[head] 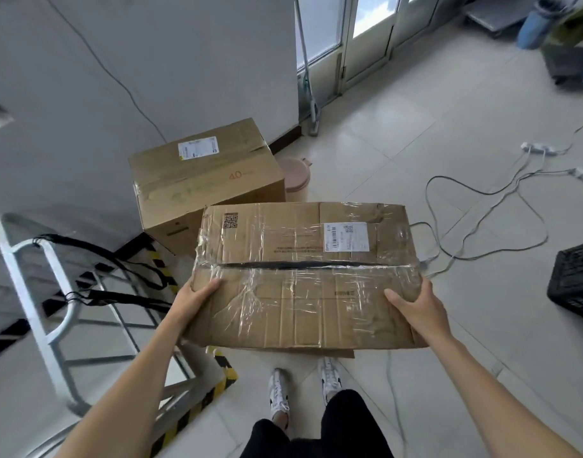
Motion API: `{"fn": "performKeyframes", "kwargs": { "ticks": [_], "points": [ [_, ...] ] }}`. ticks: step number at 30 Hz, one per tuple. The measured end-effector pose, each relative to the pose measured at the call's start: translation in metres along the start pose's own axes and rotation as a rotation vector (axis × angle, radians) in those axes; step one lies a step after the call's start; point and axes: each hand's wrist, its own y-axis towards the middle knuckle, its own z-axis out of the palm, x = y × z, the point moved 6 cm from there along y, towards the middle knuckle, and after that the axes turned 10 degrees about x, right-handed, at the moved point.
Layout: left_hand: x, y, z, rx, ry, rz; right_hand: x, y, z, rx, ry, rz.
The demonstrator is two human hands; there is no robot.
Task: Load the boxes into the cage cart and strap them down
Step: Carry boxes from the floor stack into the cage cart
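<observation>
Cage cart [23, 276]: standing at the left. Only part of its silver tube frame and its yellow-and-black striped base edge is showing; the rest is running out of view at the left and bottom.

Taped cardboard box [303, 276]: being held off the floor in front of the person, right of the cart and not inside it. Its long axis is lying left to right, with the top face tilting toward the camera and a dark taped seam running along that same axis. A white shipping label is sitting at the far right of the top. The underside is hidden.

Second cardboard box [204, 180]: resting on the floor against the wall, beyond the held box, which is covering its near right corner.

Black crate [574, 279]: at the right, cut off by the frame edge.

Black straps [128, 297]: hanging slack from the cart frame, their far ends hard to trace.

Left hand [194, 299]: gripping the box's near left edge, thumb lying on top, fingers hidden round the side.

Right hand [415, 305]: gripping the near right edge likewise, thumb on top, fingers hidden.

Pink bin [296, 180]: mostly hidden behind both boxes.
</observation>
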Motion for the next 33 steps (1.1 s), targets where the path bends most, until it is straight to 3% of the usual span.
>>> {"fn": "performKeyframes", "kwargs": {
  "ticks": [5, 18, 22, 26, 33],
  "points": [
    [0.0, -0.023, -0.003, -0.046, -0.041, -0.026, 0.025, 0.015, -0.016, 0.055, -0.006, -0.066],
    [0.074, -0.188, -0.065, -0.431, -0.301, -0.007, 0.161, -0.024, 0.003, 0.172, -0.152, -0.447],
    [0.114, -0.26, -0.104, -0.613, -0.346, 0.046, 0.223, -0.064, 0.049, 0.164, -0.28, -0.637],
    [0.17, -0.349, -0.143, -0.777, -0.377, 0.107, 0.269, -0.118, 0.128, 0.434, -0.164, -0.69],
    [0.296, -0.502, -0.202, -0.977, -0.338, 0.118, 0.31, -0.252, 0.271, 0.558, -0.203, -0.849]
  ]
}}
